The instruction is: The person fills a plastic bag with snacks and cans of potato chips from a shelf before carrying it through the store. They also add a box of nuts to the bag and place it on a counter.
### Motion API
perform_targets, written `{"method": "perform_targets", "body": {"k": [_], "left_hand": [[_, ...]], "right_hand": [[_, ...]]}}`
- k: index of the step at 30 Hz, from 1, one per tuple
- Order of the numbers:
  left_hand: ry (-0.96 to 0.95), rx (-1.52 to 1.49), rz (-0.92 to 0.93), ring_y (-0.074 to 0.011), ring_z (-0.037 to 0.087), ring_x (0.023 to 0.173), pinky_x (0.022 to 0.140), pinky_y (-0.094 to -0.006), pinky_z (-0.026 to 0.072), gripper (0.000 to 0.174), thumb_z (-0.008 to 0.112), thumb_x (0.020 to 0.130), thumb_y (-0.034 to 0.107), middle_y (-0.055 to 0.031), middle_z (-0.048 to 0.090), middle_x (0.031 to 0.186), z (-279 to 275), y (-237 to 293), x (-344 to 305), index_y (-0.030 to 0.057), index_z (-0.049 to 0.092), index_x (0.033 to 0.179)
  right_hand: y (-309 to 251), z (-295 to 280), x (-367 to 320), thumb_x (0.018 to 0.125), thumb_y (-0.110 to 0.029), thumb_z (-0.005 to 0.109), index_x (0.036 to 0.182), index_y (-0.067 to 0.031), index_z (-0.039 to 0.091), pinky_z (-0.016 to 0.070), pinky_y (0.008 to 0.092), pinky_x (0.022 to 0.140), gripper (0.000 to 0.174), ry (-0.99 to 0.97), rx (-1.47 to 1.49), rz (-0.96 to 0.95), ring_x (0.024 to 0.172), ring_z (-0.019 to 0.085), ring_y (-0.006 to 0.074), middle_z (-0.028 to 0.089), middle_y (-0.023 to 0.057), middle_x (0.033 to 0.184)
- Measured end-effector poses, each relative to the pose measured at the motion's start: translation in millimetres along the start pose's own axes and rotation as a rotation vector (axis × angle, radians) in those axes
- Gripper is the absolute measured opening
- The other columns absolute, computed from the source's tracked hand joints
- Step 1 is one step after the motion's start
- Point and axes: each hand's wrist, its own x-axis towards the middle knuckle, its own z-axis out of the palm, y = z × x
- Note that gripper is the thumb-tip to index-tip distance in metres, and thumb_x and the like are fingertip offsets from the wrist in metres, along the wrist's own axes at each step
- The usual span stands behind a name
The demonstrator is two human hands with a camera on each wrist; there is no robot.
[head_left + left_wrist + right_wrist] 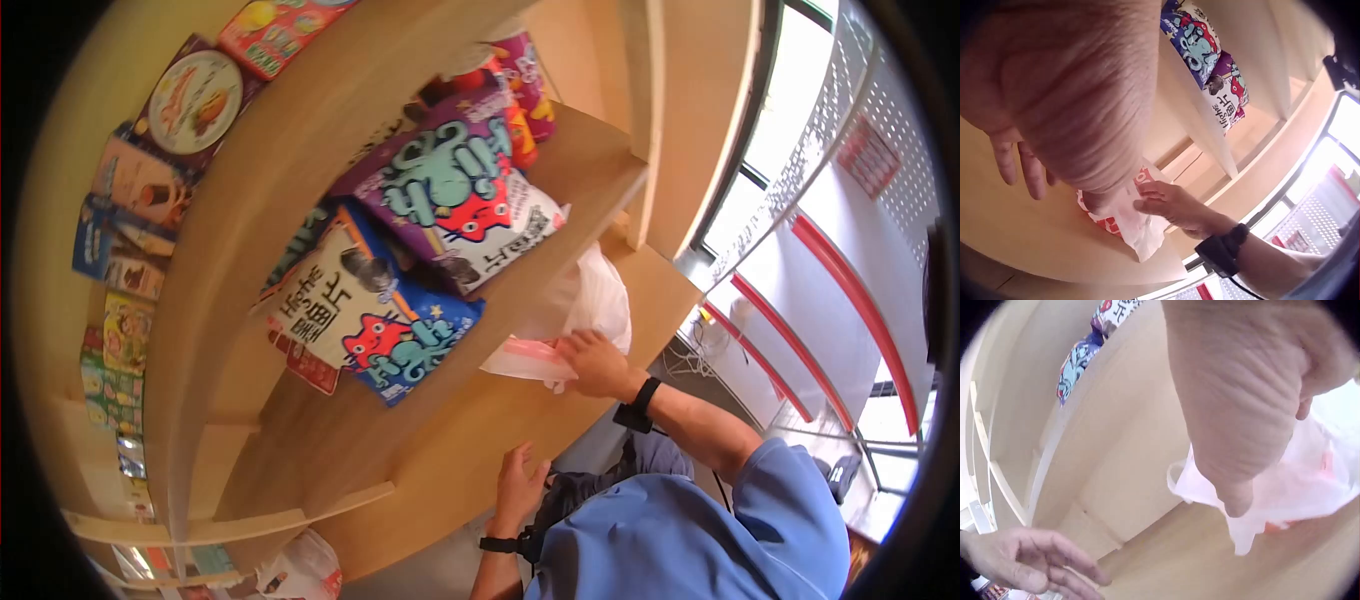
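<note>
At 4 o'clock, right hand (600,366) rests relaxed on bag (603,297), probably soft, slippery, best held by handle (1170,479); at 6, left hand (518,492) is released.

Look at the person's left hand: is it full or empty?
Empty. The left hand is apart from the white plastic bag, its fingers loosely bent with nothing between them.
</note>
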Motion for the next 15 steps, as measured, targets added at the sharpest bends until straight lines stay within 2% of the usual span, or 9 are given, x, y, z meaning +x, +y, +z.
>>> {"method": "perform_targets", "body": {"k": [2,3,4,6,7,9,10,12,15], "left_hand": [[0.038,0.004,0.049,-0.036,0.058,0.123,0.103,-0.0458,0.047,0.052,0.072,0.092,0.027,-0.0204,0.059,0.131,-0.9,2.9,-16.1,0.0011,0.054,0.134],[0.101,-0.092,0.14,-0.036,0.058,0.123,0.103,-0.0458,0.047,0.052,0.072,0.092,0.027,-0.0204,0.059,0.131,11.9,1.6,37.7,0.0011,0.054,0.134],[0.122,-0.028,0.149,-0.0367,0.058,0.122,0.103,-0.0451,0.0472,0.052,0.072,0.092,0.026,-0.0206,0.059,0.131,-1.8,-1.6,26.2,0.0012,0.055,0.134],[0.156,0.032,0.132,-0.0375,0.057,0.122,0.103,-0.0445,0.0474,0.051,0.072,0.092,0.025,-0.0208,0.059,0.131,-29.4,-9.6,3.2,0.0014,0.055,0.133],[0.199,0.048,0.174,-0.0378,0.057,0.122,0.103,-0.0443,0.0474,0.049,0.073,0.091,0.024,-0.0202,0.059,0.131,-37.1,-13.4,1.2,0.0019,0.056,0.132],[0.25,0.043,0.211,-0.038,0.057,0.122,0.103,-0.0442,0.0474,0.048,0.073,0.091,0.023,-0.0197,0.059,0.131,-48.4,-18.6,2.8,0.0023,0.057,0.131],[0.294,0.068,0.296,-0.0377,0.057,0.122,0.104,-0.0444,0.0471,0.046,0.073,0.091,0.023,-0.0188,0.059,0.13,-52.7,-19.7,5.6,0.0028,0.058,0.13],[0.355,0.084,0.458,-0.0371,0.057,0.122,0.105,-0.0446,0.0467,0.042,0.072,0.091,0.02,-0.017,0.06,0.13,-57.6,-14.2,14.6,0.0028,0.06,0.127],[0.25,0.136,0.565,-0.0348,0.057,0.123,0.106,-0.0443,0.0449,0.039,0.073,0.088,0.018,-0.0166,0.06,0.129,-64.0,-9.3,41.1,0.0054,0.063,0.123]], "right_hand": [[-15.9,40.7,-21.8,0.08,-0.03,0.071,0.112,-0.011,0.072,0.0416,0.0474,0.108,0.038,-0.195,-0.006,-0.135,0.123,0.056,0.0319,0.067,0.0189,0.121],[11.1,40.2,11.4,0.081,-0.029,0.069,0.104,-0.0108,0.072,0.0452,0.0488,0.101,0.029,-0.174,-0.095,-0.164,0.113,0.06,0.0337,0.069,0.0168,0.109],[-9.3,67.1,-1.9,0.081,-0.027,0.068,0.095,-0.0106,0.073,0.0489,0.0501,0.094,0.022,-0.194,-0.033,-0.17,0.103,0.065,0.0356,0.072,0.0147,0.097],[-57.8,106.8,-27.0,0.079,-0.023,0.065,0.093,-0.0097,0.072,0.0494,0.0505,0.09,0.02,-0.368,-0.032,-0.216,0.088,0.07,0.0344,0.073,0.0122,0.087],[-66.8,112.2,-30.0,0.079,-0.023,0.065,0.093,-0.0097,0.072,0.0494,0.0505,0.09,0.02,-0.382,-0.046,-0.235,0.088,0.07,0.0344,0.073,0.0122,0.087],[-76.6,118.5,-33.1,0.083,-0.023,0.063,0.085,-0.0093,0.072,0.0521,0.0496,0.079,0.017,-0.456,0.307,-0.492,0.076,0.069,0.0359,0.071,0.014,0.079],[-80.2,115.9,-26.1,0.085,-0.025,0.062,0.077,-0.0105,0.07,0.0525,0.0497,0.071,0.019,-0.452,0.321,-0.549,0.074,0.069,0.0353,0.071,0.0155,0.078],[-84.2,96.3,-16.2,0.086,-0.026,0.062,0.076,-0.0103,0.07,0.0521,0.0501,0.07,0.02,-0.455,0.252,-0.539,0.074,0.069,0.0351,0.07,0.0152,0.079],[-81.9,72.8,-3.0,0.088,-0.028,0.064,0.076,-0.0097,0.069,0.0515,0.0518,0.067,0.023,-0.336,0.25,-0.655,0.073,0.068,0.0339,0.07,0.013,0.082]]}}
